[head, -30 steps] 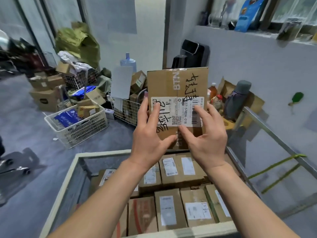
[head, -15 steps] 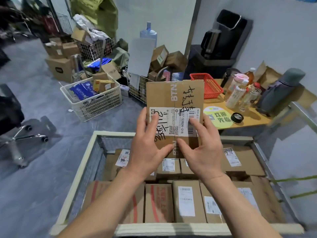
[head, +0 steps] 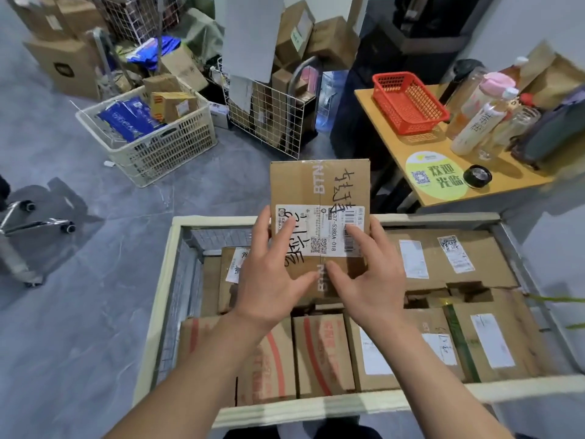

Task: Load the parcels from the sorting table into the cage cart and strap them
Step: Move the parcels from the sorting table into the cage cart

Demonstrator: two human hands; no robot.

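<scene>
The parcel, a flat brown carton with a white label and black handwriting on its face, is over the far end of the cage cart. Its upper edge reaches past the cart's far rim and its lower edge is above the boxes inside. I cannot tell whether it rests on them or is carried clear.

The cart is open-topped, with a pale padded rim all round. Packed boxes fill it in rows nearly to the rim, with a dark gap among them toward the cart's right side.

The left hand lies on the parcel's left half and the right hand on its right half. The fingers of both are straight and slightly spread, laid flat on the label. The two thumbs point inward and nearly meet at the tape seam; nothing is pinched.

Left of the cart the grey floor lies open, with a chair base on castors further left. Beyond the cart's far rim stand a white crate holding blue packets and a wire rack of cartons. Beyond the cart's far right corner is a wooden worktop carrying a red basket, several bottles and a roll of black tape. A green strap shows at the cart's right side.
</scene>
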